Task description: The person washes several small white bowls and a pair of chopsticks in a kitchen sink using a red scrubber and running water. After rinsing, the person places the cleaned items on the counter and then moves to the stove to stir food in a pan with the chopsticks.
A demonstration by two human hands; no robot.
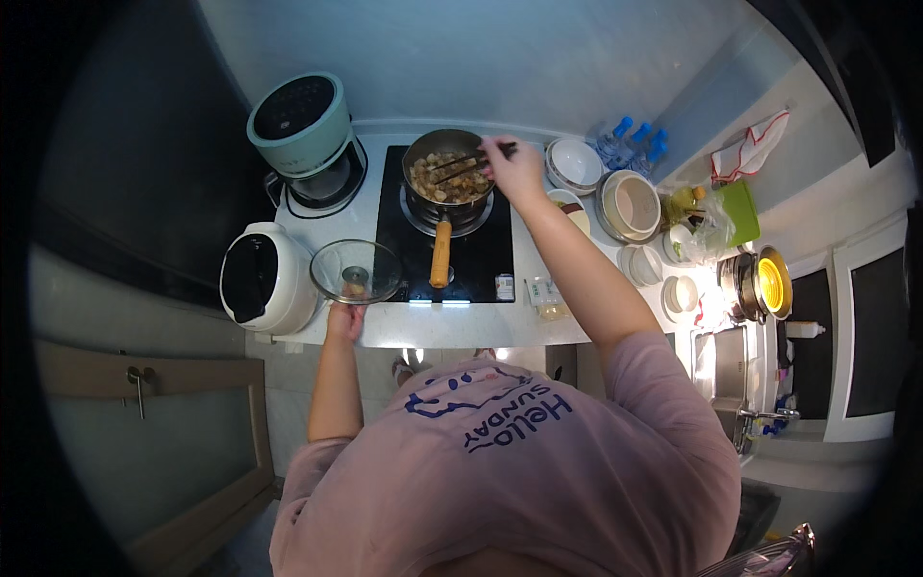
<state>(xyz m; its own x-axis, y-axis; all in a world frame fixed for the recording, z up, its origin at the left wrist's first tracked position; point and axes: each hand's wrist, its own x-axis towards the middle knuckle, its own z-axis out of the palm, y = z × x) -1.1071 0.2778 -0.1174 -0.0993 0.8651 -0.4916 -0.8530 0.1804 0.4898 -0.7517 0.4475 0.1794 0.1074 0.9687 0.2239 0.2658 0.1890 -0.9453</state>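
Observation:
A dark pan (437, 138) with a wooden handle (440, 256) sits on the black cooktop (396, 252), its handle toward me. Chopped, browned food (444, 181) covers the pan's bottom. My right hand (508, 162) is closed on dark chopsticks (463, 163), whose tips reach into the food. To the left of the pan handle, my left hand (349, 315) holds a round glass lid (336, 258) at the near edge of the counter. Its fingers show partly through the glass, close to the lid's knob.
A mint-green appliance (301, 125) and a white cooker (269, 279) stand on the left. Bowls (630, 204), small dishes (681, 294) and blue-capped bottles (625, 144) crowd the right. A small packet (548, 296) lies near the front edge. A sink (719, 370) is at far right.

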